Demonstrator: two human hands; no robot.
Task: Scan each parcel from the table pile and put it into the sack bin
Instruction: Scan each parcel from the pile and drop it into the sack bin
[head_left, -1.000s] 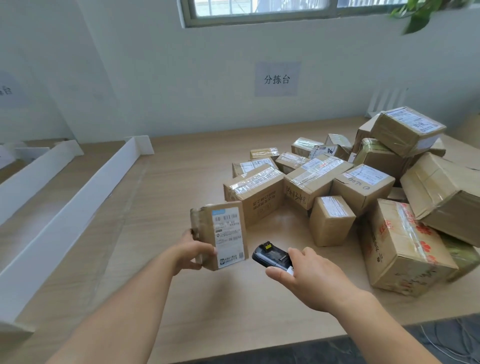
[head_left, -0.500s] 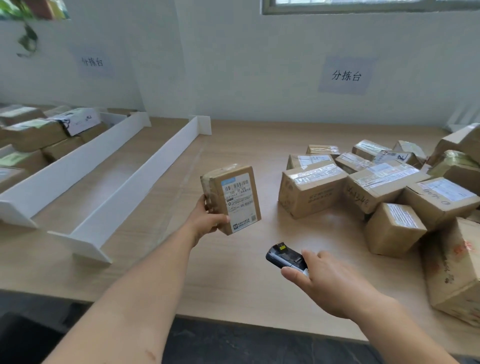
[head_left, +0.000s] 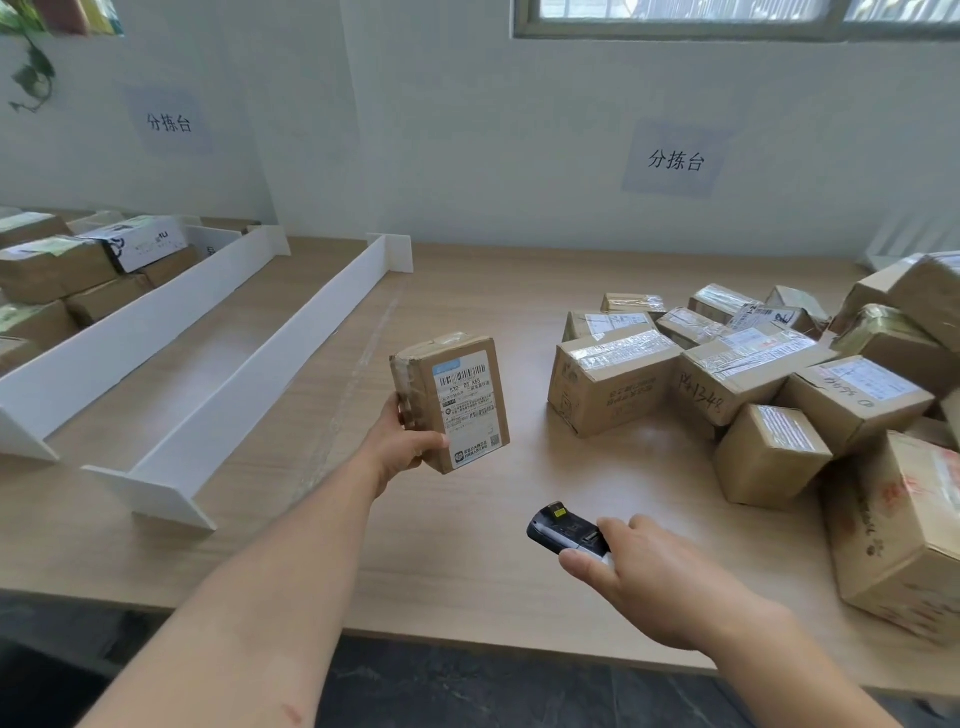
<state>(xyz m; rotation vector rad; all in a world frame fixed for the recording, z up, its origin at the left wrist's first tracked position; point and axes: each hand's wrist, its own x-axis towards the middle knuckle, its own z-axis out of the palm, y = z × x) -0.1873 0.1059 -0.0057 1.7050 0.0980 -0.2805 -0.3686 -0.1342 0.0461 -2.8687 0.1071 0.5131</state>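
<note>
My left hand (head_left: 402, 441) grips a small brown cardboard parcel (head_left: 451, 402) upright above the wooden table (head_left: 467, 561), its white shipping label with barcodes facing me. Lower right of it, my right hand (head_left: 665, 577) holds a black handheld scanner (head_left: 563, 531), its head pointing up-left toward the parcel, a short gap apart. The pile of brown taped parcels (head_left: 753, 379) covers the table's right side. No sack bin is in view.
Two long white dividers (head_left: 249, 384) run diagonally across the table's left half, forming lanes. More boxes (head_left: 67, 275) are stacked at the far left behind them. Paper signs hang on the wall. The table's front edge crosses just below my forearms.
The view has swung left, so the pile slid right and the dividers and left boxes came into sight. The parcel stays in my left hand, held a little higher; the scanner stays below it.
</note>
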